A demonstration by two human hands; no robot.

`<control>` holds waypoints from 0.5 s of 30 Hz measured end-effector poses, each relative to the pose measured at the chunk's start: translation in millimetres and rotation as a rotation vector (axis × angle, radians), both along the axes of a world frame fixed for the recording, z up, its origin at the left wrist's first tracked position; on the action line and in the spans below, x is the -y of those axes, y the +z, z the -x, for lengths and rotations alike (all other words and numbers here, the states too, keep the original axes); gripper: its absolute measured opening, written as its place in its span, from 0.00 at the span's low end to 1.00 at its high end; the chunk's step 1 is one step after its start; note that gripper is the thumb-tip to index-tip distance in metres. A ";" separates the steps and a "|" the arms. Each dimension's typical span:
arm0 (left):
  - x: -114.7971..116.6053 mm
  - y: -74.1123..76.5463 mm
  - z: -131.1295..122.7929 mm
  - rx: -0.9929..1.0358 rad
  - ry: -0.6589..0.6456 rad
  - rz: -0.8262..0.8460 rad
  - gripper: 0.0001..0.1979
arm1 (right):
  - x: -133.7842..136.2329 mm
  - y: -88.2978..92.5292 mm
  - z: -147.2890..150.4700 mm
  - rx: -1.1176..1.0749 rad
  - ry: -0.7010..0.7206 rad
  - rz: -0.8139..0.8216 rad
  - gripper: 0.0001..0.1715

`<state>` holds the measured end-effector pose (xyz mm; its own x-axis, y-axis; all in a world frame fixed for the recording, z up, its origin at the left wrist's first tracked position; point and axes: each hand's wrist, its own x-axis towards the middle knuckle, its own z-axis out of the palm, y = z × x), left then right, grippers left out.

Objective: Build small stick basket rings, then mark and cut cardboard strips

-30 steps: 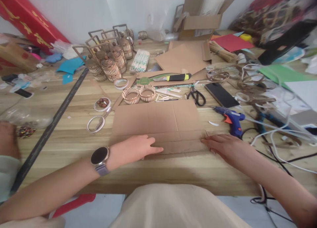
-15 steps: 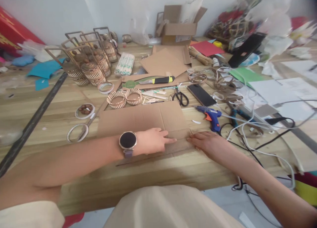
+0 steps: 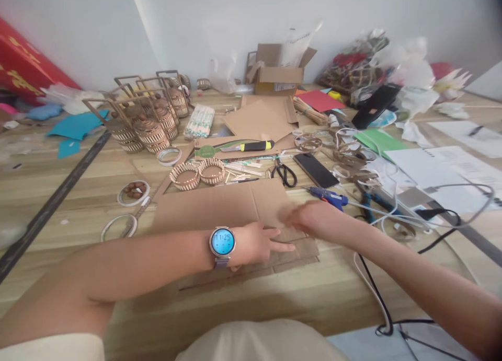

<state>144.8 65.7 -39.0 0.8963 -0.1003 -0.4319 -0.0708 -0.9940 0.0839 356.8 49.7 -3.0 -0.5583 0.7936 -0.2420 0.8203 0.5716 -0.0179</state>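
Observation:
My left hand, with a watch on its wrist, lies on a sheet of brown cardboard. Two of its fingers stretch out to the right across the near part, where creases run. My right hand is over the cardboard's right side, fingers bent downward and smeared by motion. Whether anything is in it I cannot make out. Just beyond that hand, a blue glue gun lies partly hidden. Two striped round rings of small sticks sit at the cardboard's far edge.
Behind the cardboard lie a utility knife, black scissors and a phone. Several stick-covered lanterns with handles stand at the back left. White and black cables tangle on the right. An open carton stands against the wall.
My right hand has lifted from the cardboard's near right edge and moved up and left over it. My left hand remains on the cardboard, and its watch face has lit up. The view has tilted up.

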 end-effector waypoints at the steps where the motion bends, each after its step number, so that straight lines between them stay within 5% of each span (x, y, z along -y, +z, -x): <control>1: 0.4 -0.4 -1.3 -0.032 0.004 -0.003 0.21 | -16.6 2.8 6.8 -0.001 -0.001 0.001 0.11; 4: 2.1 -5.9 -2.6 -0.044 0.021 -0.007 0.21 | -60.0 3.5 25.5 -0.012 -0.032 -0.026 0.13; 7: 1.7 -17.3 0.9 0.041 0.024 0.001 0.20 | -75.3 0.2 33.0 -0.047 -0.044 -0.033 0.15; 11: -2.9 -28.8 5.0 0.071 0.018 0.064 0.20 | -42.9 -0.7 17.7 -0.131 0.025 0.065 0.14; 15: -6.0 -23.2 6.6 0.099 -0.012 0.117 0.21 | 11.0 -8.0 -14.5 -0.299 0.075 0.256 0.13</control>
<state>138.2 71.7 -62.2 0.9325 -0.1556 -0.3259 -0.0961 -0.9768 0.1912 371.3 38.6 -11.0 -0.6879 0.6833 -0.2447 0.7137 0.5757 -0.3989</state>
